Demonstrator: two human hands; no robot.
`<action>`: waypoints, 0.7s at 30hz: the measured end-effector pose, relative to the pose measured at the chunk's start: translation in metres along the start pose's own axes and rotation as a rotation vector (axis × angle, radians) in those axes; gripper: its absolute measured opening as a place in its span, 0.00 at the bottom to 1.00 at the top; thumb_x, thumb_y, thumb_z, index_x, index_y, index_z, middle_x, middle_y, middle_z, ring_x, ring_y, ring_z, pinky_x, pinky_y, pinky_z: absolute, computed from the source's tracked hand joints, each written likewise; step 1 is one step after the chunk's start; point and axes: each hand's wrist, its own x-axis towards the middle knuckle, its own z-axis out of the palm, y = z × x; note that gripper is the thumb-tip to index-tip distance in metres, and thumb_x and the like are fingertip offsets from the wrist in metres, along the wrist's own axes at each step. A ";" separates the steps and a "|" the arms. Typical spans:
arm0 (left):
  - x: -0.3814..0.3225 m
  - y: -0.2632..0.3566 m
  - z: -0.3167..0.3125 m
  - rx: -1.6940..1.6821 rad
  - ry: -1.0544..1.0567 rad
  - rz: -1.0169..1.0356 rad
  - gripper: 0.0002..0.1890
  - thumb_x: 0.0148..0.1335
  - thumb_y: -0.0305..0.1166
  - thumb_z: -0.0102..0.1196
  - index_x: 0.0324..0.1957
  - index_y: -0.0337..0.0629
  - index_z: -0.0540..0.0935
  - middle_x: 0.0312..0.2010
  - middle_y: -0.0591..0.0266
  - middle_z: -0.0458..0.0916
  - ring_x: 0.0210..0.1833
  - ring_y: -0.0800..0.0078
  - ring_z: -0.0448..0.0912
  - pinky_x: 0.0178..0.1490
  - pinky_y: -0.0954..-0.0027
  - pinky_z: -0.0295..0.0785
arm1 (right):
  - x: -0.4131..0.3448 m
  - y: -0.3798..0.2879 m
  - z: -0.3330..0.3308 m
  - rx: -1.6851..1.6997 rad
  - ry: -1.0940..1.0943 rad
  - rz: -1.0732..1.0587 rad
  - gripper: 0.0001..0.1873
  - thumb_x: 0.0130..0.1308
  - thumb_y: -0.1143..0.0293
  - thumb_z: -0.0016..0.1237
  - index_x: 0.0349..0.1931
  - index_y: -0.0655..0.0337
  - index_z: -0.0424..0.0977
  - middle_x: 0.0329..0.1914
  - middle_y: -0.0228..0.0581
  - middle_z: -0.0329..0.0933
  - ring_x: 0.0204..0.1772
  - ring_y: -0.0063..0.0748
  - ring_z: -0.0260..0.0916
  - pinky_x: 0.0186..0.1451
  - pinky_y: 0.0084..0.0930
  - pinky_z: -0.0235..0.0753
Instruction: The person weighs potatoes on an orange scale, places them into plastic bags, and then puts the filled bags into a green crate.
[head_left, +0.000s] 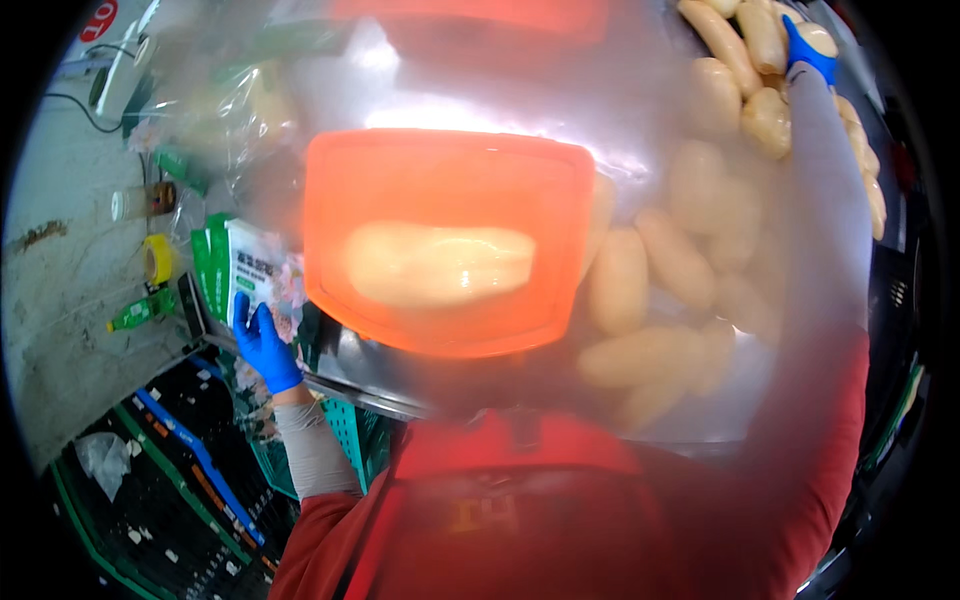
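Observation:
An orange plastic tray (450, 180) lies before me on a metal table, with one pale, peeled, elongated root vegetable (442, 262) in it. At the upper right my blue-gloved right hand (811, 56) reaches to a heap of the same pale pieces (763, 37), its fingers around one rounded piece. My blue-gloved left hand (266, 349) is at the table's left edge, fingers apart, beside green and white printed plastic bags (251, 262), and holds nothing visible. More pieces (619, 281) lie to the right of the tray. Haze blurs much of the middle.
A second orange tray (480, 15) is at the top. Along the left wall stand a jar (139, 202), a yellow tape roll (157, 259) and a green bottle (142, 309). Clear plastic bags (255, 120) lie at upper left. Dark crates (172, 480) are at lower left.

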 end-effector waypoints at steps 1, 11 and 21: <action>-0.013 0.001 -0.010 0.030 0.021 -0.014 0.21 0.57 0.22 0.49 0.54 0.34 0.65 0.52 0.57 0.67 0.49 0.73 0.68 0.52 0.72 0.63 | -0.007 -0.020 0.018 -0.020 -0.059 0.081 0.15 0.52 0.62 0.48 0.33 0.65 0.73 0.30 0.48 0.74 0.33 0.40 0.71 0.36 0.34 0.71; -0.003 0.009 -0.004 -0.019 -0.026 -0.031 0.21 0.58 0.22 0.47 0.55 0.36 0.65 0.54 0.56 0.66 0.51 0.71 0.68 0.54 0.71 0.62 | 0.005 0.079 0.020 0.389 0.131 0.497 0.33 0.47 0.54 0.55 0.48 0.71 0.64 0.44 0.48 0.71 0.43 0.35 0.69 0.46 0.26 0.68; -0.028 0.012 -0.030 -0.111 0.056 -0.067 0.21 0.59 0.24 0.47 0.55 0.35 0.65 0.54 0.55 0.66 0.50 0.69 0.69 0.53 0.71 0.63 | -0.095 -0.023 -0.078 1.415 -0.078 0.750 0.23 0.55 0.63 0.48 0.52 0.54 0.63 0.51 0.42 0.65 0.53 0.38 0.62 0.46 0.35 0.71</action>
